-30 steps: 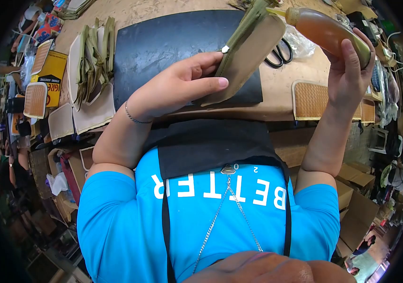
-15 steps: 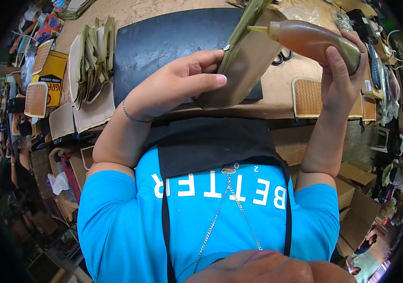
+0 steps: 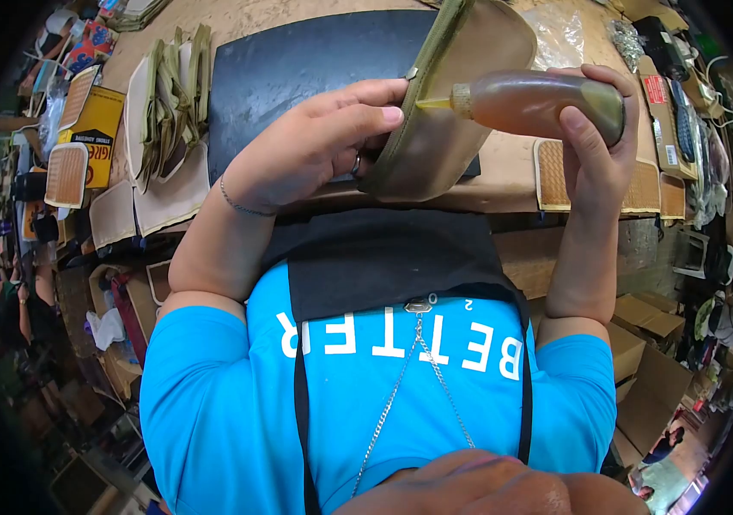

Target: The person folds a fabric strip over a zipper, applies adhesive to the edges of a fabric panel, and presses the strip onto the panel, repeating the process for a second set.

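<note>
— Two hands are busy over the table (image 3: pixel 504 193), so start with the big things: a black mat (image 3: pixel 298 77) lies flat on it, and above the mat's near edge the left hand (image 3: pixel 315 150) grips a tan fabric panel (image 3: pixel 456 103) with an olive zipper edge, fingers wrapped round that edge and thumb pressing on top.

— And the right hand?

— The right hand (image 3: pixel 594 142) is closed round a squeeze bottle of amber glue (image 3: pixel 529 101), held nearly level, with its yellow nozzle (image 3: pixel 431 103) touching the panel just beside the zipper tape, close to the left fingertips.

— How would you do this bit well?

— I'd judge it wants a light, even squeeze, with the nozzle drawn along the seam and not dabbed, so the bead stays thin. The panel is held in the air, tilted, so glue could run; keeping the edge taut helps. The left fingers sit very near the tip, so they risk getting smeared.

— Anything nearby that matters?

— A stack of similar olive-edged panels (image 3: pixel 169 103) lies at the mat's left, and woven-faced pieces (image 3: pixel 568 176) lie under the right wrist, well clear of the nozzle.
</note>
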The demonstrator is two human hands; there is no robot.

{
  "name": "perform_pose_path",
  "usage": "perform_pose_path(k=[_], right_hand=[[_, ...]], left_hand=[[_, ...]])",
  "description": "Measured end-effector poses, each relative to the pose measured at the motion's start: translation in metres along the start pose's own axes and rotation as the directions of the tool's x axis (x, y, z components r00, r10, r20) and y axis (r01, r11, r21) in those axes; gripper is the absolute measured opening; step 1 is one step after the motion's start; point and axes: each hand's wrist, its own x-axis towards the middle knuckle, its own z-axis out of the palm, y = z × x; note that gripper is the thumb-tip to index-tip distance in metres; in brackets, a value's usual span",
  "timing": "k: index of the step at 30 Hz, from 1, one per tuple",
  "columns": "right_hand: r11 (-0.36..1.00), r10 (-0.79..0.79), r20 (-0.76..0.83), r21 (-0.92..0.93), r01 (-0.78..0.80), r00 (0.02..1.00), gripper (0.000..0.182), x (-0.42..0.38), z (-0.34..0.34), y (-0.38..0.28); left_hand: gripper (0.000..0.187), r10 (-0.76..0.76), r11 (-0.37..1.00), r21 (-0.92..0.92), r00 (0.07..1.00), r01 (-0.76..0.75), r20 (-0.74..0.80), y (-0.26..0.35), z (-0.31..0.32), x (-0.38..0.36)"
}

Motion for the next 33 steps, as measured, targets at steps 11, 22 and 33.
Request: perform_pose_path(k=[11, 22, 33], right_hand=[[0.999, 0.032, 0.107, -0.046, -0.027, 0.994, 0.047, -0.012, 0.011, -0.001], [0.992, 0.013, 0.203, -0.123, 0.012, 0.979, 0.049, -0.023, 0.026, -0.006], [0.937, -0.159, 0.421, -0.220, 0.270, 0.893, 0.054, -0.022, 0.027, -0.001]], left_hand=[[0.050, -0.006, 0.992, -0.130, 1.000, 0.007, 0.004, -0.002, -0.008, 0.000], [0.061, 0.100, 0.969, -0.238, 0.990, -0.073, 0.102, -0.006, -0.019, 0.006], [0.058, 0.123, 0.920, -0.378, 0.992, -0.101, 0.035, -0.009, -0.026, 0.008]])
